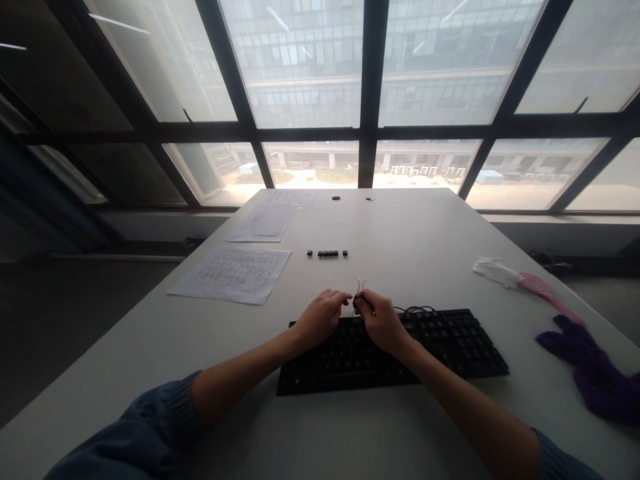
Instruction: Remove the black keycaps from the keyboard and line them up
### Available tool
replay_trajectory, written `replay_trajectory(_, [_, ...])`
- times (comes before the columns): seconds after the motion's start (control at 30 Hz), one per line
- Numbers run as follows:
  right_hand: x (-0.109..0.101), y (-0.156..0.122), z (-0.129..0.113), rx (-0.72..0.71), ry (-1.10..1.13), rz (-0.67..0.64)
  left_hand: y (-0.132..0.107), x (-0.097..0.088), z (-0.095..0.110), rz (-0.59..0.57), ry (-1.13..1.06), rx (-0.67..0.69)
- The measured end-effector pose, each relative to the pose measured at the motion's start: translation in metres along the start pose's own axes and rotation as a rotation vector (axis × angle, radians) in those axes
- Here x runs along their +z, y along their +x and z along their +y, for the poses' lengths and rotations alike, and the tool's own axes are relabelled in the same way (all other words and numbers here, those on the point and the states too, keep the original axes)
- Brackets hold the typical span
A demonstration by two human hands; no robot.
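Note:
A black keyboard (345,363) lies in front of me on the white table. My right hand (383,323) is closed on a wire keycap puller (358,301) above the keyboard's back edge, its thin wire prongs pointing up and away from me. My left hand (323,317) hovers over the keyboard's left part, fingers bent toward the puller, with nothing visible in them. Whether its fingertips touch the puller is too small to tell. Beyond both hands, several black keycaps (328,253) stand in a row on the table.
Printed sheets (233,273) lie on the left side of the white table (240,413). A purple cloth (600,380) and a pink and white item (537,285) are near the right edge. The keyboard cable (420,309) is coiled behind it. Windows rise beyond the table.

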State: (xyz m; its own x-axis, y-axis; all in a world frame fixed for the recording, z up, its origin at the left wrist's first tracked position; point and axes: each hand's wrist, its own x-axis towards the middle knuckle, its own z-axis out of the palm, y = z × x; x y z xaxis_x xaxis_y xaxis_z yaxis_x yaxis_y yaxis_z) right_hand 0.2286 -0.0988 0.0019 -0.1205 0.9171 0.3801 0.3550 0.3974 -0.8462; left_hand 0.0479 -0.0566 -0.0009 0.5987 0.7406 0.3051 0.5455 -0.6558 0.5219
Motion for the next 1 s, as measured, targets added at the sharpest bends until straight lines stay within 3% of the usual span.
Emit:
replay_trajectory(0.23, [-0.003,-0.006,-0.004,-0.151,-0.033,-0.081,0.006,-0.008,0.005,-0.022,-0.079,-0.002])
replay_trajectory(0.43, [-0.006,-0.007,0.008,-0.072,0.035,0.025,0.017,-0.019,0.026,-0.222,-0.342,-0.01])
replay_trajectory(0.7, [-0.007,-0.007,0.012,0.029,0.12,0.016,0.009,0.004,0.018,-0.115,-0.298,-0.038])
replay_trajectory(0.83, [-0.009,-0.003,0.014,0.084,0.241,0.114,0.008,0.005,0.019,-0.054,-0.304,-0.07])
replay_trajectory(1.0, [-0.008,-0.003,0.012,0.078,0.248,0.122,0.007,0.004,0.022,0.001,-0.308,-0.055])
